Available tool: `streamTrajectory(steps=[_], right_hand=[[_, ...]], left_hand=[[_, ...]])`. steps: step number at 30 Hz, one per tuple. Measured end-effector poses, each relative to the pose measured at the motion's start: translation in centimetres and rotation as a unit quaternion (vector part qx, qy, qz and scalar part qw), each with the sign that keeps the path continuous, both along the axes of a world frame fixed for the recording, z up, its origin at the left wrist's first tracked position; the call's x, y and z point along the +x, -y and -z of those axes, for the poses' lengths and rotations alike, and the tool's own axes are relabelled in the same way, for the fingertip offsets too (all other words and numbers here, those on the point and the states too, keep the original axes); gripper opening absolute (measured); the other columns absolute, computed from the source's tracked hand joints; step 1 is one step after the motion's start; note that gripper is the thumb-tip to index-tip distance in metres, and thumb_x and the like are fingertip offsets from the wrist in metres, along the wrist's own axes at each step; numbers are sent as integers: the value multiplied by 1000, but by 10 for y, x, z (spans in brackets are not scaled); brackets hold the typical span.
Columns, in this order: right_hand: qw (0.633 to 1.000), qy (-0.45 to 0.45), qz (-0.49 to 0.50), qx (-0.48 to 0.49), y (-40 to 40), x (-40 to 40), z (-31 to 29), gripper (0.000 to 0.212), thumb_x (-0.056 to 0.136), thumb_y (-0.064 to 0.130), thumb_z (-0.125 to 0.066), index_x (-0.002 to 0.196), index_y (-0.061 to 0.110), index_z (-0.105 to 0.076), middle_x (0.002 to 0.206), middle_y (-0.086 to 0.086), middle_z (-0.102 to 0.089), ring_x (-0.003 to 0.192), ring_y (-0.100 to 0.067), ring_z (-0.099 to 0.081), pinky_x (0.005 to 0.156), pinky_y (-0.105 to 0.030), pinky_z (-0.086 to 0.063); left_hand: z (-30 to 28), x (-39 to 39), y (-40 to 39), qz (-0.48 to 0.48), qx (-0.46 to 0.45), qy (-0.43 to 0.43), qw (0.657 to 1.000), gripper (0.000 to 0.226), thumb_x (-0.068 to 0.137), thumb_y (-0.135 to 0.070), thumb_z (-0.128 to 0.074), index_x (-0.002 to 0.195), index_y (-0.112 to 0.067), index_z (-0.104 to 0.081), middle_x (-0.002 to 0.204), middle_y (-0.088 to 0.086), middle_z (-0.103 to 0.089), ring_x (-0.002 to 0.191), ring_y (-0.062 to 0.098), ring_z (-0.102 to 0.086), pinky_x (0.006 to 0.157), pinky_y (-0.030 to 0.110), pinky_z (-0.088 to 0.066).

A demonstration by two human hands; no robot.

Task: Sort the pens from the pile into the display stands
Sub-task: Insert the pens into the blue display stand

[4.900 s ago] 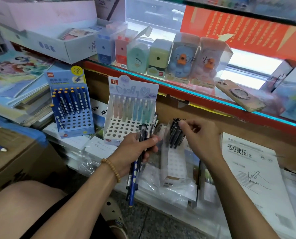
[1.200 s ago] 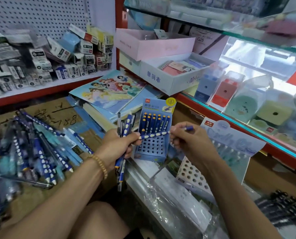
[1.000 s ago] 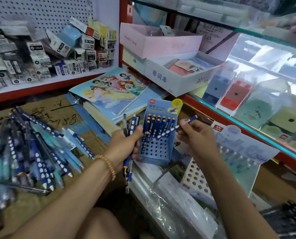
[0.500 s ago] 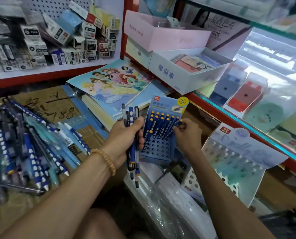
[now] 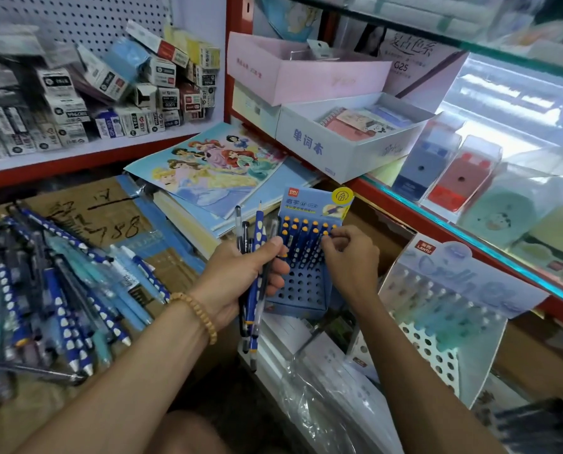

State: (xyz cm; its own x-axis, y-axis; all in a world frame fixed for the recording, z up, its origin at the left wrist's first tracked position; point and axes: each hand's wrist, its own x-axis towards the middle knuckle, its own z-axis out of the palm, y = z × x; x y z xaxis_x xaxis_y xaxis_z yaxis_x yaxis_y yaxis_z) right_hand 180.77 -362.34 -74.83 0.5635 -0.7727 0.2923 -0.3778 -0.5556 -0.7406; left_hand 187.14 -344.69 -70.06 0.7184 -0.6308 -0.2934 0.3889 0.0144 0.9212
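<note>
My left hand [image 5: 241, 280] grips a bundle of pens [image 5: 252, 309], blue dotted ones and dark ones, held upright. Just right of it stands the blue display stand [image 5: 301, 291], its upper rows filled with blue pens with orange caps. My right hand [image 5: 350, 260] is at the stand's right side, fingertips pinching a blue dotted pen [image 5: 322, 244] that sits in a hole of the stand. The pile of pens [image 5: 57, 290] lies on a cardboard box at the left. A white display stand [image 5: 444, 326] with pastel pens stands at the right.
Stacked notebooks with a cartoon cover [image 5: 214, 168] lie behind the blue stand. A red-edged glass counter [image 5: 470, 237] holds boxed sharpeners. White and pink boxes [image 5: 339, 139] sit above. Plastic-wrapped packs [image 5: 322, 388] lie below the stands. Black pens [image 5: 552, 424] lie at the lower right.
My right hand brought one blue dotted pen from mid-air down into the blue stand and now holds its top. The left hand's bundle stayed beside the stand. The view shifted left from the white stand.
</note>
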Motion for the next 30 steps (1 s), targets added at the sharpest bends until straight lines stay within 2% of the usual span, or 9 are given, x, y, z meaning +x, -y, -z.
streamTrajectory(steps=[3,5,8,11,14,18,23,27,30], right_hand=[[981,99,-60,156,-18,-10,-20,27,94,26,-64,74,9,-69,68,8,-61,58,-7,-51,57,-25,-43],[952,94,-131,259,-28,-15,-36,29,95,31,-64,77,10,-73,66,6,-60,53,-9,-46,51,-22,-39],[926,63,-235,287,-36,-22,-45,28,94,27,-65,74,7,-68,63,1,-59,52,-12,-42,49,-23,-36],[925,104,-193,312,-34,-26,-49,24,95,19,-63,73,7,-64,60,-2,-56,50,-12,-43,49,-23,-36],[901,190,-112,374,-26,-34,-59,20,97,16,-59,81,5,-64,66,-3,-59,51,-10,-49,48,-20,-40],[912,186,-110,349,-22,-55,-68,13,94,12,-63,93,0,-65,73,-7,-66,56,-12,-58,51,-20,-48],[918,227,-62,320,-13,-101,-85,7,93,9,-64,87,6,-66,70,-9,-70,60,-16,-65,57,-21,-55],[931,237,7,277,-5,-155,-99,8,93,12,-64,93,5,-66,78,-10,-74,68,-17,-70,66,-26,-59],[936,250,57,241,-3,-198,-103,8,93,10,-65,85,11,-63,72,-8,-73,66,-18,-70,64,-27,-58]], left_hand=[[1,-3,2,30,3,0,1000,23,91,-24,-63,92,-2,-68,60,6,-66,45,13,-58,44,21,-47],[1,-6,3,51,5,-1,999,21,91,-23,-63,90,-3,-68,59,6,-66,44,13,-57,43,22,-48],[0,-10,3,80,7,0,997,18,89,-22,-65,90,-4,-67,60,7,-66,44,15,-58,44,24,-49],[0,-13,3,93,-3,-15,996,17,89,-21,-64,91,-3,-66,64,10,-69,47,18,-61,46,24,-50],[1,-16,2,110,9,-4,994,19,90,-20,-64,97,-3,-65,67,11,-70,48,17,-62,43,22,-49],[3,-25,6,137,44,41,989,21,90,-23,-64,99,-4,-62,70,11,-71,45,17,-58,39,21,-43],[2,-54,23,174,40,26,984,26,94,-30,-59,93,-4,-60,63,9,-67,40,16,-54,36,20,-38],[5,-86,34,181,24,-2,983,25,98,-24,-54,94,1,-57,57,5,-60,43,18,-59,38,22,-44],[5,-107,38,165,29,-6,986,22,98,-19,-55,92,1,-58,62,6,-52,43,17,-60,40,22,-47]])
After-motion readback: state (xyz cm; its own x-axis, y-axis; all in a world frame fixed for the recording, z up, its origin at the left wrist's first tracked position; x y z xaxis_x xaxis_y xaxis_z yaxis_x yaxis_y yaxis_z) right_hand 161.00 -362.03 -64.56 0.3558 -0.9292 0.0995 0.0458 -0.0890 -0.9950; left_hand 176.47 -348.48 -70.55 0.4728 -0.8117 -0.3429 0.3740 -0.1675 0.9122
